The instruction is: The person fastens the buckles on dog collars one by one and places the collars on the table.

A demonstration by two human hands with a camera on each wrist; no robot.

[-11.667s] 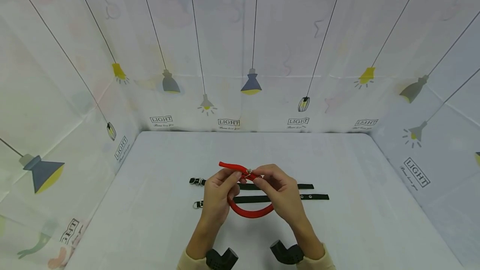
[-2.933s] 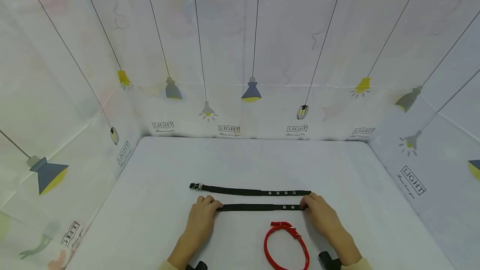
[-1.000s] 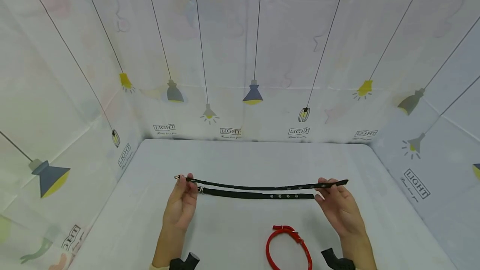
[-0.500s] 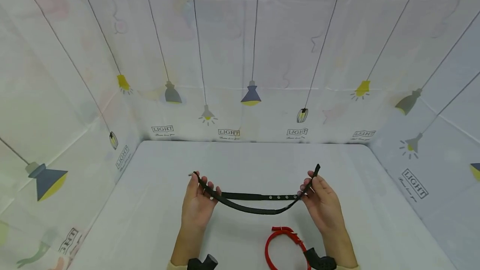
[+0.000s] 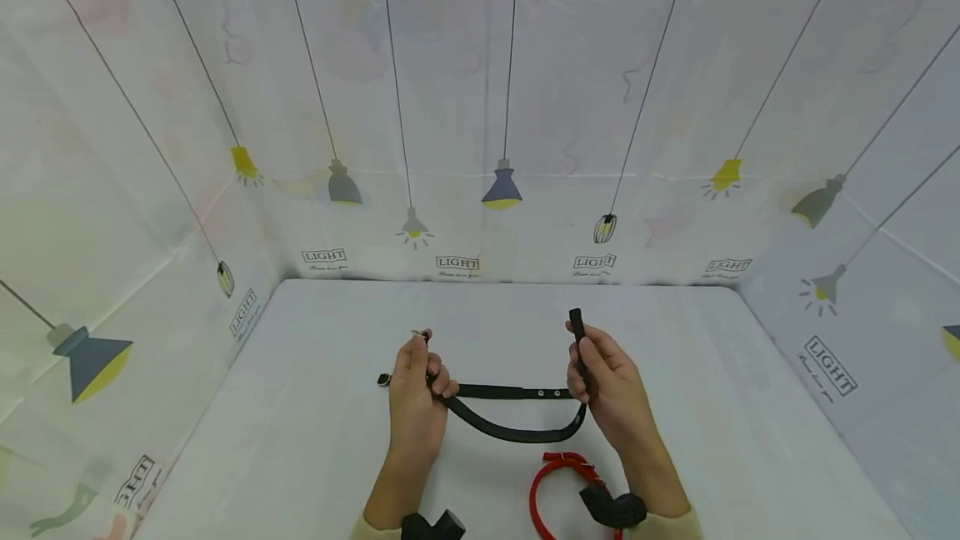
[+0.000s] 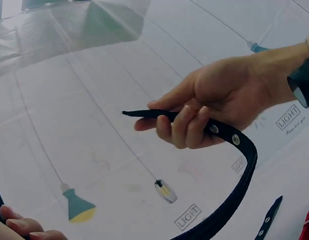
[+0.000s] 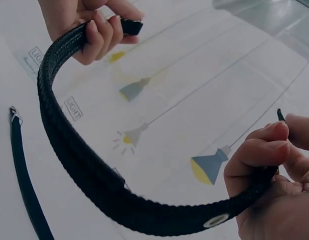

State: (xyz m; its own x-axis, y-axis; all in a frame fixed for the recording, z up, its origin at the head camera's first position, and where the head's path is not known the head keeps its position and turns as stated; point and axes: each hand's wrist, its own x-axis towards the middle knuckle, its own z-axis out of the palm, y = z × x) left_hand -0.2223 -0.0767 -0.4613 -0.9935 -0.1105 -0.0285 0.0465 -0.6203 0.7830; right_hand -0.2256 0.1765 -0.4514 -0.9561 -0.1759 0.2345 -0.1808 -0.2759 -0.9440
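My left hand (image 5: 416, 419) grips the buckle end of a black collar (image 5: 517, 435), whose metal buckle shows above the fingers. The tail end is pinched between thumb and fingers of my right hand (image 5: 615, 394), its tip pointing up. Between the hands the strap hangs in a U-shaped curve above the table. Metal eyelets show near the tail in the left wrist view, beside the right hand (image 6: 219, 95). Behind it, a second black collar (image 5: 495, 392) lies flat, partly hidden by both hands. A red collar (image 5: 536, 497), fastened into a loop, lies near the right wrist.
The white table (image 5: 300, 340) ends at a backdrop (image 5: 480, 107) printed with hanging lamps, which closes in the back and both sides. A black wrist camera (image 5: 611, 508) overlaps the red collar in the head view.
The red collar, earlier in both hands, now lies buckled on the table. One black collar was picked up and stretched nearly straight; the hands have since come closer together, bending it into a U.
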